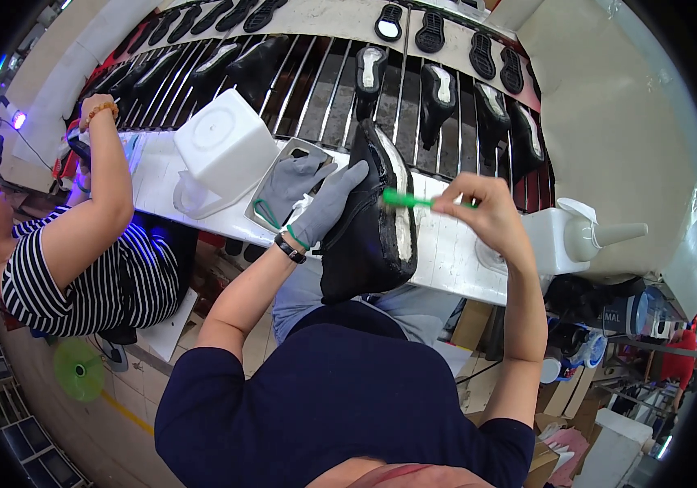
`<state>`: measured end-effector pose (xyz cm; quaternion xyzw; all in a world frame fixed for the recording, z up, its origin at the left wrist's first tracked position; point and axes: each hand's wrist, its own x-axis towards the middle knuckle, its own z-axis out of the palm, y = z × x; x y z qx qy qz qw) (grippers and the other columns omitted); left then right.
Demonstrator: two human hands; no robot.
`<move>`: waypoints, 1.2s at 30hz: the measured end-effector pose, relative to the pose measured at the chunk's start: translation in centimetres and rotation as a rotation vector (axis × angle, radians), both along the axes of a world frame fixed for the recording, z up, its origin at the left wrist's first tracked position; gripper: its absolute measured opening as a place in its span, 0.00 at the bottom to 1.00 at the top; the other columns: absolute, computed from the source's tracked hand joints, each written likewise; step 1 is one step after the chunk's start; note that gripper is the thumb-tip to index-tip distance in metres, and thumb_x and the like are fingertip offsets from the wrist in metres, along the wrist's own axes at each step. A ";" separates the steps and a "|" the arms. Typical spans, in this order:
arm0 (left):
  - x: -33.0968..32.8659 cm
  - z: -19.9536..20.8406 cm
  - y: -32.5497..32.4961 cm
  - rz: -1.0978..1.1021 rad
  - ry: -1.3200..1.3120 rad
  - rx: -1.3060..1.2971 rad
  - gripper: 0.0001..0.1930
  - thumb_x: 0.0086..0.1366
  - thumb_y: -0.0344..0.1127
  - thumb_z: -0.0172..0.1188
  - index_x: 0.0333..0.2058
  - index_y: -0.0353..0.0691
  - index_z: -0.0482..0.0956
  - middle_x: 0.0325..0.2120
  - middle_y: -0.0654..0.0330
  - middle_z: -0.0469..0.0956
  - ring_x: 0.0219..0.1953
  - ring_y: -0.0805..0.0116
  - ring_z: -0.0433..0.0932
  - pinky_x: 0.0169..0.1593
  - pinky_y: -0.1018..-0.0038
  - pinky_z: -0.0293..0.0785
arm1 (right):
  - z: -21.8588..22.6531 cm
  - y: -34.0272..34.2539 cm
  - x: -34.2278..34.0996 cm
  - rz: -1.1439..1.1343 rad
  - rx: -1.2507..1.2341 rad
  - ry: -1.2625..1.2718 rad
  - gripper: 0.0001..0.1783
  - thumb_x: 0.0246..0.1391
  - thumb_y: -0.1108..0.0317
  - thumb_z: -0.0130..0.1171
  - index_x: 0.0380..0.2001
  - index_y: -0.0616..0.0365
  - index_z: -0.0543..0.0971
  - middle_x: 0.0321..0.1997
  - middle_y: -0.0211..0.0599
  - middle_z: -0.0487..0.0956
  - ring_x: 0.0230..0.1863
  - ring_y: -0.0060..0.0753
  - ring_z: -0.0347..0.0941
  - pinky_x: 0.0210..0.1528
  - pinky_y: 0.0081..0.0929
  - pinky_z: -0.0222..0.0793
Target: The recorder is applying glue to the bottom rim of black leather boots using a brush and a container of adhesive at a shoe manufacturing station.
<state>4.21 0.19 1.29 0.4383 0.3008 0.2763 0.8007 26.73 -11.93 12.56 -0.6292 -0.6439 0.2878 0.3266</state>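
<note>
Close head-worn fisheye, facing downward

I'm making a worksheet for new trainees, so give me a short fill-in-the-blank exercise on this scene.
The left hand wears a glove coloured ____.
The right hand holds a brush-like tool coloured ____.
The black shoe is held in the ____ hand.
The co-worker's shirt shows black and white ____.
Missing words: gray, green, left, stripes.

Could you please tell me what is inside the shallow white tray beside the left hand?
A loose grey glove with green edging lies in the white tray. The glove and the gloved left hand cover much of its bottom; what lies beneath cannot be seen.
</note>
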 end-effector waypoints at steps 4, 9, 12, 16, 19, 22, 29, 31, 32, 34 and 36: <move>-0.3 -0.1 0.0 0.015 -0.039 -0.009 0.21 0.73 0.49 0.53 0.46 0.34 0.79 0.37 0.67 0.78 0.37 0.82 0.75 0.44 0.81 0.73 | -0.5 0.1 -0.1 -0.020 0.014 0.020 0.06 0.49 0.69 0.72 0.27 0.59 0.85 0.26 0.29 0.83 0.26 0.15 0.69 0.26 0.22 0.56; -0.6 0.0 0.3 0.016 -0.076 0.116 0.20 0.72 0.47 0.53 0.46 0.34 0.77 0.35 0.67 0.77 0.36 0.81 0.73 0.43 0.80 0.72 | 1.0 -1.7 -0.3 0.367 -0.047 0.186 0.07 0.48 0.67 0.73 0.28 0.57 0.86 0.28 0.30 0.84 0.29 0.22 0.76 0.29 0.23 0.63; -0.9 0.5 -0.2 0.005 -0.062 0.151 0.21 0.72 0.48 0.53 0.48 0.34 0.76 0.38 0.66 0.77 0.38 0.80 0.73 0.45 0.80 0.71 | 1.0 -1.9 -0.5 0.255 -0.069 0.094 0.08 0.48 0.66 0.73 0.28 0.58 0.85 0.29 0.30 0.84 0.31 0.25 0.78 0.32 0.22 0.67; -1.3 1.5 -0.8 -0.034 -0.033 0.236 0.24 0.72 0.49 0.52 0.53 0.33 0.74 0.42 0.64 0.76 0.42 0.79 0.73 0.49 0.78 0.71 | -0.5 0.1 -0.8 0.000 0.135 -0.007 0.08 0.49 0.66 0.72 0.28 0.58 0.85 0.27 0.31 0.83 0.27 0.24 0.75 0.30 0.24 0.65; -1.5 2.2 -1.0 -0.093 -0.010 0.302 0.27 0.71 0.50 0.53 0.56 0.31 0.72 0.44 0.63 0.76 0.44 0.77 0.73 0.51 0.77 0.70 | -1.2 1.9 -0.6 -0.118 0.263 -0.035 0.08 0.49 0.68 0.72 0.28 0.61 0.84 0.27 0.32 0.82 0.26 0.22 0.73 0.29 0.24 0.64; -1.4 2.6 -1.0 -0.119 -0.001 0.325 0.28 0.71 0.50 0.54 0.57 0.30 0.71 0.46 0.61 0.76 0.46 0.77 0.73 0.52 0.77 0.70 | -0.7 2.6 -0.4 -0.141 0.266 -0.034 0.07 0.48 0.72 0.72 0.29 0.63 0.84 0.26 0.31 0.80 0.28 0.19 0.73 0.30 0.21 0.64; -1.3 0.1 -0.7 -0.050 -0.129 0.165 0.27 0.71 0.51 0.54 0.55 0.31 0.73 0.45 0.62 0.78 0.45 0.76 0.76 0.51 0.76 0.73 | 0.7 -0.3 1.1 0.284 0.029 0.090 0.07 0.48 0.65 0.72 0.28 0.56 0.86 0.25 0.31 0.82 0.25 0.29 0.74 0.29 0.25 0.65; -1.4 -0.9 -0.3 -0.021 -0.170 0.002 0.27 0.72 0.50 0.53 0.57 0.32 0.71 0.50 0.58 0.77 0.49 0.72 0.77 0.57 0.72 0.73 | 0.2 -0.6 1.9 0.088 0.029 0.119 0.07 0.49 0.68 0.72 0.30 0.58 0.86 0.25 0.28 0.82 0.25 0.19 0.71 0.28 0.19 0.61; -1.4 -1.2 0.0 -0.027 -0.204 -0.076 0.29 0.72 0.51 0.53 0.59 0.32 0.69 0.53 0.57 0.76 0.52 0.69 0.76 0.60 0.71 0.71 | -0.3 -0.4 2.1 -0.031 0.041 0.169 0.07 0.49 0.69 0.72 0.30 0.59 0.86 0.25 0.27 0.82 0.25 0.17 0.70 0.27 0.18 0.60; -1.5 -1.2 0.1 -0.004 -0.227 -0.197 0.31 0.71 0.54 0.54 0.61 0.33 0.67 0.55 0.54 0.75 0.54 0.65 0.76 0.62 0.68 0.71 | -1.2 0.4 2.1 -0.226 0.025 0.266 0.07 0.50 0.71 0.71 0.31 0.62 0.85 0.24 0.25 0.82 0.27 0.11 0.68 0.28 0.17 0.60; -1.5 -0.5 -0.1 0.076 -0.234 -0.099 0.29 0.70 0.53 0.56 0.58 0.34 0.70 0.52 0.56 0.77 0.50 0.68 0.77 0.59 0.70 0.73 | -2.1 1.6 1.4 -0.253 0.147 0.183 0.05 0.51 0.72 0.70 0.30 0.63 0.84 0.25 0.26 0.81 0.26 0.12 0.68 0.27 0.17 0.61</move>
